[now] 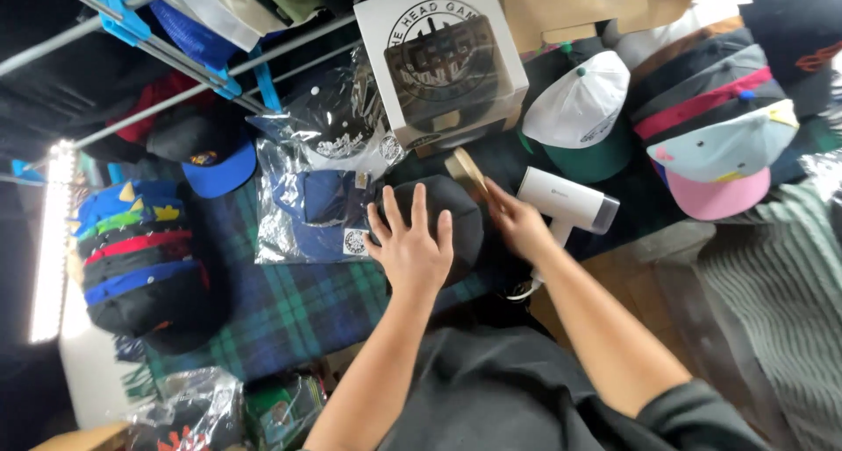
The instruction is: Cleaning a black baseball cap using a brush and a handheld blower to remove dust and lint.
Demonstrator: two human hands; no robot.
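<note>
Cap: black cap (452,218), dark rounded crown, no marking visible; lies mid-bench on the plaid cloth (281,306).
Left hand (412,245): flat on the crown, fingers spread, grip released.
Right hand (517,223): at the cap's right edge, grasping a wooden brush (465,170).
Steamer: one white handheld steamer (566,201), just beside the right hand.
Box: one white box (438,56), behind the cap.
Bagged caps: two, left of the cap.
Stacks: two, far left and far right.

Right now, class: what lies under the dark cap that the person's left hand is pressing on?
Under the dark cap with the left hand spread on top lies a blue-green plaid cloth, showing at its edge. Anything directly beneath the cap is covered.
</note>
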